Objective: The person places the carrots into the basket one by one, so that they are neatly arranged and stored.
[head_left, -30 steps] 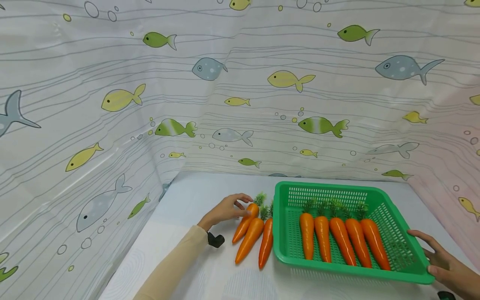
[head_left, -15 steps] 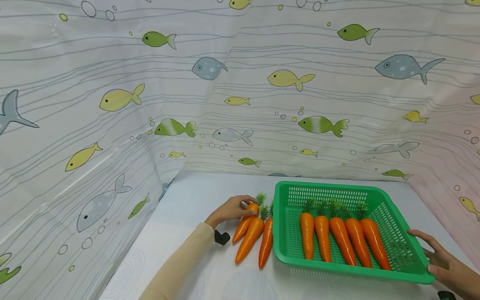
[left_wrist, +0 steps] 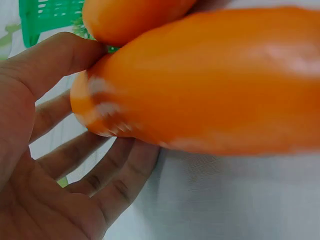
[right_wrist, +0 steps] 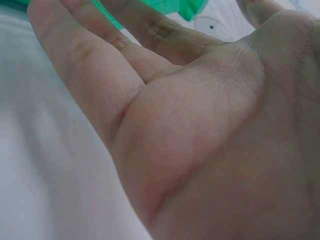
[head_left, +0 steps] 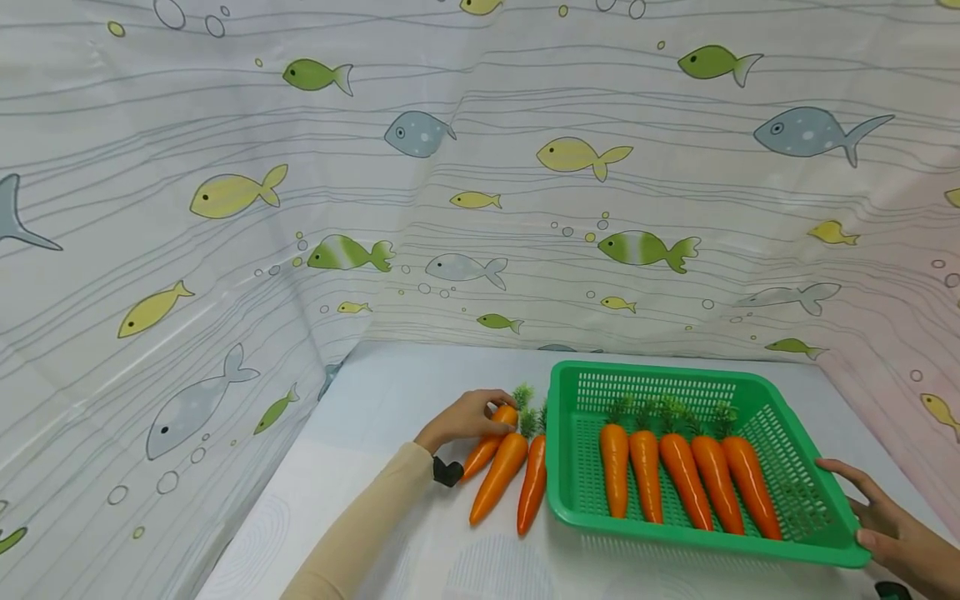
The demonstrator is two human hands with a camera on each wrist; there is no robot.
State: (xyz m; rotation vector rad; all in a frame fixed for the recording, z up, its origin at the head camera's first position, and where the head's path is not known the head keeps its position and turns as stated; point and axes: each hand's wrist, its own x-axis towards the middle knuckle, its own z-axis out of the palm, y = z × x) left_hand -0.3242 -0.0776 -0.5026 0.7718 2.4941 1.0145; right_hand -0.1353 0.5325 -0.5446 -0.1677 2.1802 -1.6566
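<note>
My left hand (head_left: 463, 418) grips the thick top of an orange artificial carrot (head_left: 480, 457) lying on the table left of the basket. In the left wrist view the thumb lies on the upper side of this carrot (left_wrist: 215, 85), fingers bent behind and below. Two more carrots lie beside it, a middle carrot (head_left: 500, 477) and a redder carrot (head_left: 532, 487) against the green plastic basket (head_left: 675, 546). Inside the basket several carrots (head_left: 685, 479) lie in a row, leafy ends away from me. My right hand (head_left: 896, 525) touches the basket's right rim with spread fingers and thumb.
The white table (head_left: 420, 375) meets a fish-patterned sheet (head_left: 525, 275) at the back and sides. A black wrist mount (head_left: 447, 472) sits under the left wrist, and another black mount (head_left: 892, 590) shows by the right wrist.
My left hand has moved slightly right and its fingers have closed round the carrot's top. That carrot has shifted a little to the left at its tip. The right hand and basket stay put.
</note>
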